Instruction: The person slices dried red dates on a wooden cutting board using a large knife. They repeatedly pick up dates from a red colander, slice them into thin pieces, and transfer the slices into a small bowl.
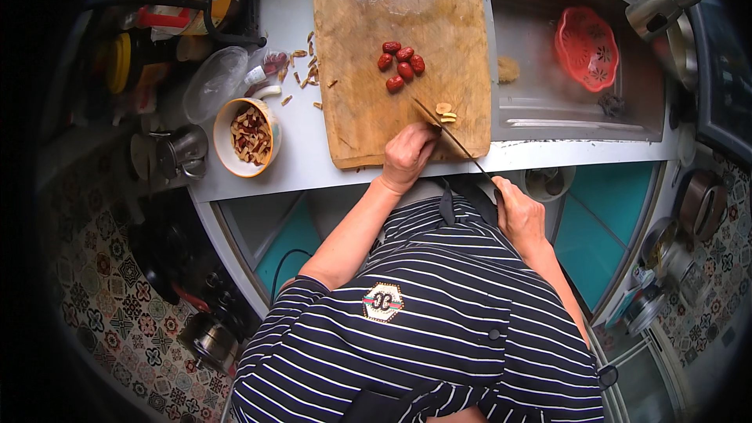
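Note:
A wooden cutting board lies on the white counter. On its near right part, my left hand has its fingers bunched beside a knife blade, against a small dark piece mostly hidden by the fingertips. My right hand grips the handle end of the knife, whose thin blade points up and left across the board. Several red dried jujubes sit in a group beyond the knife tip. A few pale slices lie just right of the blade. Left of the board, a white bowl with an orange rim holds chopped jujube pieces.
Jujube pits or scraps are scattered left of the board, near a clear plastic bag. To the right, a sink holds a red plastic basket below a faucet. A black rack with jars stands at the far left.

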Available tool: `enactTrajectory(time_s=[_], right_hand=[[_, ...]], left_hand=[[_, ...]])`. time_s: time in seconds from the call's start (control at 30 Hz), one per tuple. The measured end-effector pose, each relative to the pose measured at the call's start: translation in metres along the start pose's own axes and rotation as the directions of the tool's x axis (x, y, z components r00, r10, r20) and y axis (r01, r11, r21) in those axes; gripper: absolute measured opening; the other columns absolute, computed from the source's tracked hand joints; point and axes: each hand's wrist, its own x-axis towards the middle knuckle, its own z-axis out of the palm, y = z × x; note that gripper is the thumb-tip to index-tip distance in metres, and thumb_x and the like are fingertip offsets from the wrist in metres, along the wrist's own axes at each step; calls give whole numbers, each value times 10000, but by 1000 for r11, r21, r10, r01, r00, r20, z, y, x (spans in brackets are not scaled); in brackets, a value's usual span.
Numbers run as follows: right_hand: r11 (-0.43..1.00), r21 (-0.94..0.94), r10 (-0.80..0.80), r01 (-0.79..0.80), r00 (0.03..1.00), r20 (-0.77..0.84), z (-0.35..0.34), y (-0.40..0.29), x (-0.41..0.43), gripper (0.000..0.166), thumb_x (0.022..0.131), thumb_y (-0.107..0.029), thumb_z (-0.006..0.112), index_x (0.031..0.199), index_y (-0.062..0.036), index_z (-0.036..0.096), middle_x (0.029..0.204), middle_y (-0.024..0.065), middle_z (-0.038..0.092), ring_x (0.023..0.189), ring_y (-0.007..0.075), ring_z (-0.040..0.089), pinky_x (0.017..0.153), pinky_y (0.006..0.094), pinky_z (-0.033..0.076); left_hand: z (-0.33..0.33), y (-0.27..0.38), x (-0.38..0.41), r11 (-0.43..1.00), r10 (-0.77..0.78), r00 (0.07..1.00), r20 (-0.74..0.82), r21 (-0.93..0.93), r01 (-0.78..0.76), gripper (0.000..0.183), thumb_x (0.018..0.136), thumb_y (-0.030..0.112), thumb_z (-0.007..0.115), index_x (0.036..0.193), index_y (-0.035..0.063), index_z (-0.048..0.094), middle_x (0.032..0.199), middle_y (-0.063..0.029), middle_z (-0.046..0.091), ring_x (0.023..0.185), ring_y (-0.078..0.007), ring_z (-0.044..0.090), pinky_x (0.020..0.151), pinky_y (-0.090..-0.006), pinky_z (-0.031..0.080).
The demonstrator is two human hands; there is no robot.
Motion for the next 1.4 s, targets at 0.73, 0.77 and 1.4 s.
enactTrajectory(time_s=[0.73,0.77,1.4], right_hand=[[995,-75,72,-67,995,72,-33,-17,-27,279,852,21,620,1121,-56,613,871,118,673,703,312,668,576,398,524],[995,-78,76,-70,994,83,-33,-18,-27,289,844,33,627,1122,-48,610,885,125,679,717,316,671,584,393,524],[995,-96,33,-19,989,147,-25,-13,-12,270,860,2,540,1119,-70,568,760,110,596,599,301,643,499,429,516]], left_hand=[[4,-1,-1,1000,-24,999,-23,2,24,228,739,-9,748,947,52,674,942,-88,683,824,-268,680,684,-338,546],[4,-1,0,1000,-24,999,-32,-4,24,229,738,-12,746,945,51,674,946,-90,684,828,-268,680,687,-338,546],[5,-6,-3,999,-19,1000,-9,-30,19,251,691,-59,724,915,25,645,942,-126,668,802,-305,671,678,-357,543]])
